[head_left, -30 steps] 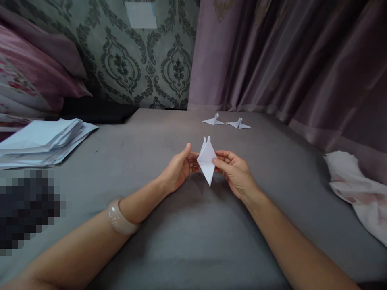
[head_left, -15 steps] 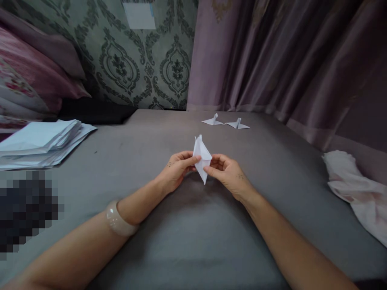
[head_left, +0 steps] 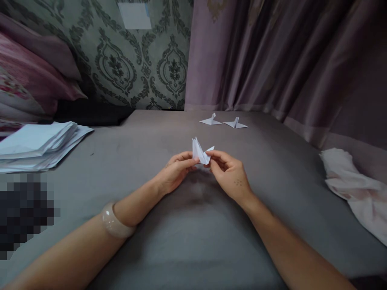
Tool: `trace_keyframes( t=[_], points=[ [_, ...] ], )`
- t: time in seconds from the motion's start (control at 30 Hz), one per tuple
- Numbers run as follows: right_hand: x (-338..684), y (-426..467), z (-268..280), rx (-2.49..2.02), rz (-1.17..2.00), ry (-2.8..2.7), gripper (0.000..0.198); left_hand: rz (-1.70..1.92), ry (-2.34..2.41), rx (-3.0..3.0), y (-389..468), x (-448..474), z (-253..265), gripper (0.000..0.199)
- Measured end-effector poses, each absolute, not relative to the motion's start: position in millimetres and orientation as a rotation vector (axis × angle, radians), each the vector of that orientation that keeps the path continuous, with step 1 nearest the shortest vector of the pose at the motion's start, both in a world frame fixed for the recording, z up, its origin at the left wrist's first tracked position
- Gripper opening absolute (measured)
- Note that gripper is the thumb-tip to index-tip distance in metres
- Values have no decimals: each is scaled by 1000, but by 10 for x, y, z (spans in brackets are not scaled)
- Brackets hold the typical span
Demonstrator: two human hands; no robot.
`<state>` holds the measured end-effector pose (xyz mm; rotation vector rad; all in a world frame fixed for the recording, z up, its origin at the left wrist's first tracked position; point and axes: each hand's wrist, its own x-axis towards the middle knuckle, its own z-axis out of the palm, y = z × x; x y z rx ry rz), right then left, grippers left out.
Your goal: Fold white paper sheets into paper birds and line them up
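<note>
A small piece of folded white paper (head_left: 199, 154) is held up between both hands over the grey-covered surface. Its tall points rise at the left, and a narrower point slants up to the right. My left hand (head_left: 178, 171) pinches its lower left side, thumb in front and fingers behind. With thumb and forefinger, my right hand (head_left: 228, 171) grips the right side near the narrow point. The fingers behind the paper are partly hidden. Beyond the hands lie two finished-looking folded paper birds, a left paper bird (head_left: 211, 120) and a right paper bird (head_left: 236, 123).
A stack of white paper (head_left: 36, 141) lies at the left, with a black cloth (head_left: 93, 112) behind it. Pale crumpled cloth (head_left: 347, 173) rests at the right edge. Purple curtains (head_left: 236, 56) and a patterned wall (head_left: 117, 72) border the back.
The folded paper's lower point, which hung downward before, now angles up to the right. My right hand has shifted its grip onto that point; the left still pinches the paper.
</note>
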<state>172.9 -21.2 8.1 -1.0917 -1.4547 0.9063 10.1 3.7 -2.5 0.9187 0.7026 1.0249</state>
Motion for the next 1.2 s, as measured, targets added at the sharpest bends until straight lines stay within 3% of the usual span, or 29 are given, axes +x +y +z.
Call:
trace_keyframes(
  t=[0.3,0.4,0.6,0.83,1.1,1.2],
  points=[
    [1743,-237,125,-1071,1093,-1445,55,1139,798,1011,36,118,-39,26],
    [1733,-217,149,-1114,1243,-1320,53,1165,868,994,39,126,-54,38],
    [1783,-144,126,-1237,1471,-1007,41,1039,863,888,51,121,-41,32],
    [1846,-113,125,-1263,1605,-885,33,912,812,746,100,58,-3,62],
    [1835,-94,69,-1222,1560,-1004,16,1133,914,1181,-11,168,-32,31],
    [1831,-87,47,-1208,1524,-1060,18,1207,951,1293,-18,181,-63,25]
  ],
)
